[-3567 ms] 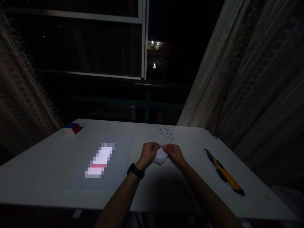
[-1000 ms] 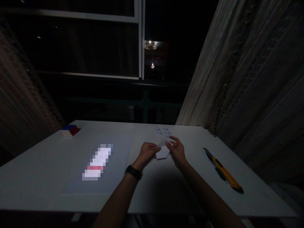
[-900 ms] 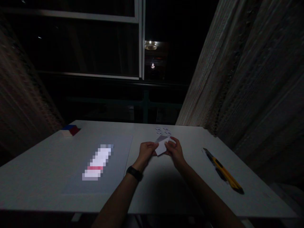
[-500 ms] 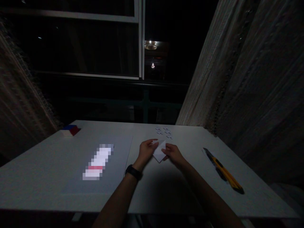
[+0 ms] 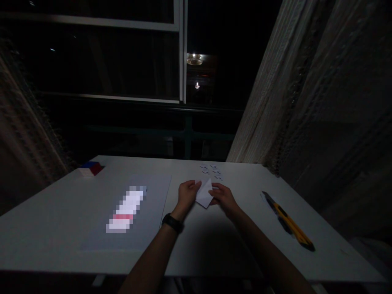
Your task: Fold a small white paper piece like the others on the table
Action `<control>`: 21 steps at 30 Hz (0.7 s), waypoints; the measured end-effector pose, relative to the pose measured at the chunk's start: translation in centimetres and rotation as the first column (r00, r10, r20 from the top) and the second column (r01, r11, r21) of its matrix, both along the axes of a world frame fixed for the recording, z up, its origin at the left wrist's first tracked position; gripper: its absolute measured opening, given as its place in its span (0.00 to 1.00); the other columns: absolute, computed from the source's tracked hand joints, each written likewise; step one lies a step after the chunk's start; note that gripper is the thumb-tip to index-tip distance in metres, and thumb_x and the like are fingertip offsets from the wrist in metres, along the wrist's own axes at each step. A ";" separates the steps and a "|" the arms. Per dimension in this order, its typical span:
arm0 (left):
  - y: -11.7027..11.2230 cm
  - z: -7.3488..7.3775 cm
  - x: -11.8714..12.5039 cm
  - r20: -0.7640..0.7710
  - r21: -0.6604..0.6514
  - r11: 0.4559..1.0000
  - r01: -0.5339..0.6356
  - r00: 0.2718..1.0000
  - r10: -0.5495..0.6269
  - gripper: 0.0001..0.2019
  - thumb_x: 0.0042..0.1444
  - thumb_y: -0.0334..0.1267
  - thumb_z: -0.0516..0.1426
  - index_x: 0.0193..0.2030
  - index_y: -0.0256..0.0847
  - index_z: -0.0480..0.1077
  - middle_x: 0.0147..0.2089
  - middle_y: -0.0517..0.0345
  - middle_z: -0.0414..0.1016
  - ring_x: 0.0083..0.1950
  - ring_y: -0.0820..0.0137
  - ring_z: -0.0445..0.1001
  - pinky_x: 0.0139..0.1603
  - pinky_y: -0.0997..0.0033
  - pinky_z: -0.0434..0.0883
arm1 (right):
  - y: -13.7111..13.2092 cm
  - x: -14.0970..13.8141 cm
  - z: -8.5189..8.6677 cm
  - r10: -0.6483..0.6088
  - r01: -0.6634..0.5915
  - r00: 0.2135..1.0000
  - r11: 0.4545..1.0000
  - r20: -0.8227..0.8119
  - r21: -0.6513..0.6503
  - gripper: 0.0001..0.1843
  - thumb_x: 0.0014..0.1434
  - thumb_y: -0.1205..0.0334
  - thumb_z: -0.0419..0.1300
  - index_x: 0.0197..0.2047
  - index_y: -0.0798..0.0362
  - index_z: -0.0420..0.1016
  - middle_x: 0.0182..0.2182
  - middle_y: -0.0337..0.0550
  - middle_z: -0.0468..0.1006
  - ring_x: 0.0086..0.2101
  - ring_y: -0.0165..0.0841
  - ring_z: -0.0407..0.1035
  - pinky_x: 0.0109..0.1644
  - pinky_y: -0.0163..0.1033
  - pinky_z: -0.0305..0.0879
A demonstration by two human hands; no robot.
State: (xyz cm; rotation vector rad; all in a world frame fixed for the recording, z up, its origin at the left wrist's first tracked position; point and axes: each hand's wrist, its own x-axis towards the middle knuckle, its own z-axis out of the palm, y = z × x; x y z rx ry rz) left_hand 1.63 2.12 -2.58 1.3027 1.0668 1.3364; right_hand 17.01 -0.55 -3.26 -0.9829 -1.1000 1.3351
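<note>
Between my two hands, above the middle of the white table [image 5: 190,253], is a small folded piece of white paper [image 5: 204,195] with one corner pointing down. My left hand [image 5: 187,195], with a dark band on its wrist, pinches the paper's left edge, thumb on top. On the other side my right hand [image 5: 224,197] grips the right edge between thumb and fingers. Just beyond the hands lie several small pale pieces with dark marks [image 5: 211,170], too small to make out.
A yellow and black utility knife [image 5: 289,222] lies at the right. To the left, a large white sheet [image 5: 153,212] bears a bright, pixelated phone-shaped patch [image 5: 127,210]. A blue, red and white cube [image 5: 90,168] sits at the far left. Curtains [image 5: 257,90] flank the dark window.
The folded paper has turned slightly between my fingers, its top corner now rising nearer the right hand. Both hands have barely shifted.
</note>
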 end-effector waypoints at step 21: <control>-1.1 1.7 -0.7 0.288 -0.196 0.919 0.343 0.916 -0.281 0.22 0.35 0.36 0.65 0.39 0.29 0.71 0.28 0.49 0.75 0.28 0.66 0.74 0.31 0.67 0.72 | -0.5 1.3 1.3 0.082 -0.078 0.995 0.994 0.049 -0.080 0.24 0.36 0.60 0.68 0.39 0.57 0.73 0.26 0.43 0.77 0.22 0.32 0.69 0.23 0.34 0.64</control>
